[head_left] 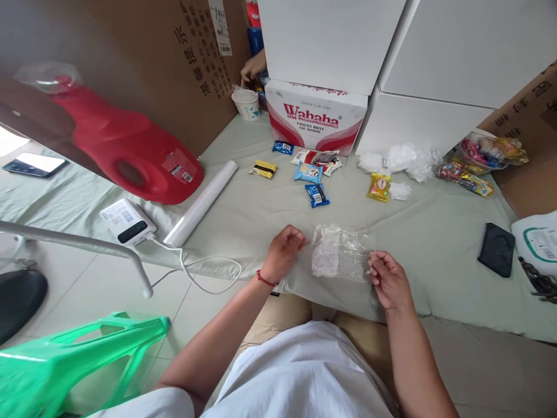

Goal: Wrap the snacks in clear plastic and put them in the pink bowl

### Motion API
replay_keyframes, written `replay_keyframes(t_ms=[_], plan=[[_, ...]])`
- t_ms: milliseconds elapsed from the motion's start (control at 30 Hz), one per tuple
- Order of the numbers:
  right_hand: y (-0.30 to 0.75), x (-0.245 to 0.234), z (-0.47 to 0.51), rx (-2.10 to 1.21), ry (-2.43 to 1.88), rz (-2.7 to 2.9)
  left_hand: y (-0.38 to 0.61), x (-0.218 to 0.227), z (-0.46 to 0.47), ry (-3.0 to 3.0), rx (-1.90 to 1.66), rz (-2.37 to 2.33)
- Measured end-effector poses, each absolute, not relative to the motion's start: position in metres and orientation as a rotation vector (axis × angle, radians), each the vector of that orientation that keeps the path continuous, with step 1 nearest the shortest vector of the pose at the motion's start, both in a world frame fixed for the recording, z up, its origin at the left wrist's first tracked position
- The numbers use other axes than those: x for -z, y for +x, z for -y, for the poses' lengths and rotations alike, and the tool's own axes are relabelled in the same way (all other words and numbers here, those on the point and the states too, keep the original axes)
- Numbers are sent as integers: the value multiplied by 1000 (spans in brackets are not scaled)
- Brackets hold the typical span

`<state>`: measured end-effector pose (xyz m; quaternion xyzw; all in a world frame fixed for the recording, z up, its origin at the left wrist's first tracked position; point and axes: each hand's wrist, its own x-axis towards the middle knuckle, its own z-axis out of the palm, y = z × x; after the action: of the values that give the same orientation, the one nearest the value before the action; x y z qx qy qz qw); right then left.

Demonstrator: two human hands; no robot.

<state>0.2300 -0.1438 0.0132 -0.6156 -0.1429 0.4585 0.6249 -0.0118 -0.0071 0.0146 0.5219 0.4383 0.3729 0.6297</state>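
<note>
1. Clear film (343,255) is near the front edge of the cloth in the head view, between the left hand (282,255) and the right hand (390,280). Its left part looks whiter and more crinkly. I cannot tell if it is lifted or lying flat.
2. The right hand pinches the film's right edge between thumb and finger, almost closed.
3. The left hand is just beside the film's left edge. Its fingers curl in with the thumb close; I cannot tell if they hold anything.
4. Past the film, green cloth (256,215) stretches back to a blue packet (317,195) and a gold packet (378,187).
5. On the left, a white roll (202,203) lies slanted, with one end close to the front edge. A white cable (211,290) loops over that edge from a white power bank (127,222).
6. On the right, cloth runs from the right hand to a flat black thing (496,249).
7. At the back, a Wahaha box (317,122) makes a wall. Beside it, another person's hand (255,67) is at a paper cup (246,105).
</note>
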Motion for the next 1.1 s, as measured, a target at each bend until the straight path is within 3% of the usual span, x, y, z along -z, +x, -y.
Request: replay_keyframes(t_ms=[100,400,767,1100], plan=[[241,-16,146,-1026,-1414,321,-17,-16,1,1112,-837,-1127],[234,-17,141,-1055,-1426,335,44,-12,10,1915,-631,-1291],[247,-21,148,-1056,-1453,390,9,-25,-5,1025,-657,-870],[265,-24,137,-1011,-1485,435,-25,-15,-22,921,-639,-962]])
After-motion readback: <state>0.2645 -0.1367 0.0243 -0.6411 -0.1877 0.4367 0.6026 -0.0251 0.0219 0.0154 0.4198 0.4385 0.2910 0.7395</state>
